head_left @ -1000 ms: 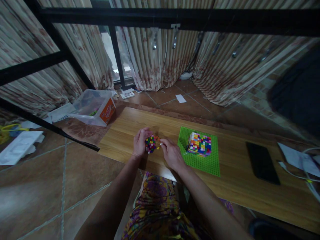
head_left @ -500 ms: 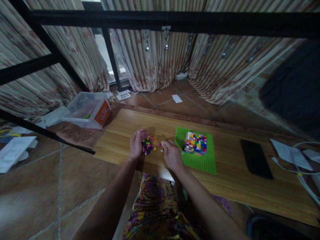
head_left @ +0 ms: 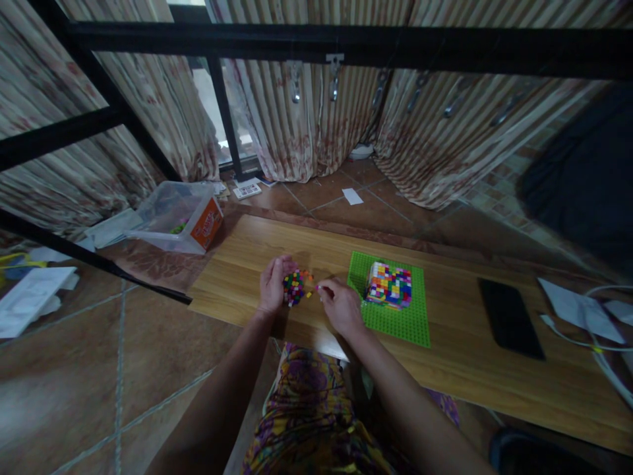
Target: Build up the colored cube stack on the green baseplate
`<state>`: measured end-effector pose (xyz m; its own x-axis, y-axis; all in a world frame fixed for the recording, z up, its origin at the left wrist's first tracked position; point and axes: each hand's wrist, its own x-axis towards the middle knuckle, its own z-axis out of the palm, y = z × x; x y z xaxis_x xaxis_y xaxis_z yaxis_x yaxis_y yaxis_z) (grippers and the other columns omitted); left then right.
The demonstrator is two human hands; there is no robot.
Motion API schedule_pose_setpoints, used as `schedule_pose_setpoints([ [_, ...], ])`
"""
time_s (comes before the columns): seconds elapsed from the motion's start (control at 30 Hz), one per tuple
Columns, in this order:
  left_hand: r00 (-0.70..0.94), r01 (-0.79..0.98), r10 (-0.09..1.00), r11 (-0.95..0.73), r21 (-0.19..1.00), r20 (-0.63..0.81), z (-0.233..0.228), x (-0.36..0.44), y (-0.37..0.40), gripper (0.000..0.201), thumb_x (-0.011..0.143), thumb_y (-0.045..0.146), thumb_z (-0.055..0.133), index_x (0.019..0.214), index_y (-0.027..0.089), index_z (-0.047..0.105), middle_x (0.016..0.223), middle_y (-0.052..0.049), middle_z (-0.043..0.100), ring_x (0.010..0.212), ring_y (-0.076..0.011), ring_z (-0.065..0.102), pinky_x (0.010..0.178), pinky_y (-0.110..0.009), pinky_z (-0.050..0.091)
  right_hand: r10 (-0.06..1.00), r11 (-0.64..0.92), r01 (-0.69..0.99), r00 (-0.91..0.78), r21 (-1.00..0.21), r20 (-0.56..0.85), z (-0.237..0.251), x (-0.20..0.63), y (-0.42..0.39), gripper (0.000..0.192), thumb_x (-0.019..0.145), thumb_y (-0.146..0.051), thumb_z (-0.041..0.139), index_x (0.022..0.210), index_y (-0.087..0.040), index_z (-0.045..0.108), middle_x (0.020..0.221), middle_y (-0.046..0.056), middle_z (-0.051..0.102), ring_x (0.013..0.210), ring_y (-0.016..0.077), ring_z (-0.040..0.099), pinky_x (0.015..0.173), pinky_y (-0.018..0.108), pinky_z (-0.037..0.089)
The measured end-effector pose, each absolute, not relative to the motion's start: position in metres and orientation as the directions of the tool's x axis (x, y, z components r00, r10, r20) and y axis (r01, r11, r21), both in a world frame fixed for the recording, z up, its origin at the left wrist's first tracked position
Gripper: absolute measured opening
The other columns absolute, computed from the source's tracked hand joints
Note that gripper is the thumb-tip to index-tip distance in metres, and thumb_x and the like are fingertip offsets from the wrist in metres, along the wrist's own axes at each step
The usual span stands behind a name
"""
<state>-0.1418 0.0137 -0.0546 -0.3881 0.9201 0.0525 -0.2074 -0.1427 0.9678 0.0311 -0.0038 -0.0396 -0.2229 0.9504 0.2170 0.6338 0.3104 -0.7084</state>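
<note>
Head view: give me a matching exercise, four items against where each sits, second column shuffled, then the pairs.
Items:
1. multicoloured brick block
2. black phone
3. clear plastic bin
4. cluster of small bricks

Places:
A. on the floor, off the table's far left corner
B. against the left hand
C. on the green baseplate
D. flat on the wooden table, right of the baseplate

Pairs: 1-C, 2-D, 3-A, 4-B

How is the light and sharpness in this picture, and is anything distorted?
Head view: dim overall, with daylight only through the curtain gap; the straight black frame bar bows from wide-angle distortion; the small bricks between the hands are soft, and the corners smear.
</note>
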Motion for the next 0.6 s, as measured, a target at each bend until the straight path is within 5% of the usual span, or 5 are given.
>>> schedule_pose_setpoints([
  [0.23,-0.373,-0.162,0.924,-0.152,0.975,0.082,-0.055,-0.143,0.014,0.044,0.087,0.055,0.051,0.1,0.017,0.067,0.086,-0.007,0.071,0.083,-0.0193,0.069,0.083,-0.035,0.054,0.969,0.247,0.345,-0.092,-0.906,0.23,-0.03,0.032,-0.01,0.014,0.082,-0.028,0.06,0.085,-0.021,0.072,0.084,0.003,0.067,0.074,0.0153,0.062,0.069,0.026,0.048],
  [0.43,-0.372,-0.151,0.925,-0.138,0.979,0.073,-0.055,-0.144,0.014,0.041,0.087,0.052,0.053,0.101,0.017,0.067,0.086,-0.006,0.072,0.083,-0.019,0.069,0.083,-0.033,0.053,0.984,0.175,0.243,-0.014,-0.954,0.177,-0.022,0.064,-0.04,0.016,0.083,-0.033,0.061,0.086,-0.023,0.073,0.082,0.002,0.069,0.073,0.0151,0.063,0.065,0.026,0.049],
  [0.6,-0.367,-0.13,0.928,-0.123,0.984,0.068,-0.054,-0.144,0.013,0.042,0.086,0.054,0.053,0.102,0.017,0.067,0.086,-0.006,0.072,0.081,-0.0188,0.069,0.079,-0.032,0.053,0.972,0.063,0.182,0.212,-0.981,0.102,-0.025,0.103,-0.057,0.019,0.08,-0.037,0.066,0.09,-0.023,0.074,0.088,0.002,0.072,0.075,0.0162,0.065,0.07,0.03,0.053],
])
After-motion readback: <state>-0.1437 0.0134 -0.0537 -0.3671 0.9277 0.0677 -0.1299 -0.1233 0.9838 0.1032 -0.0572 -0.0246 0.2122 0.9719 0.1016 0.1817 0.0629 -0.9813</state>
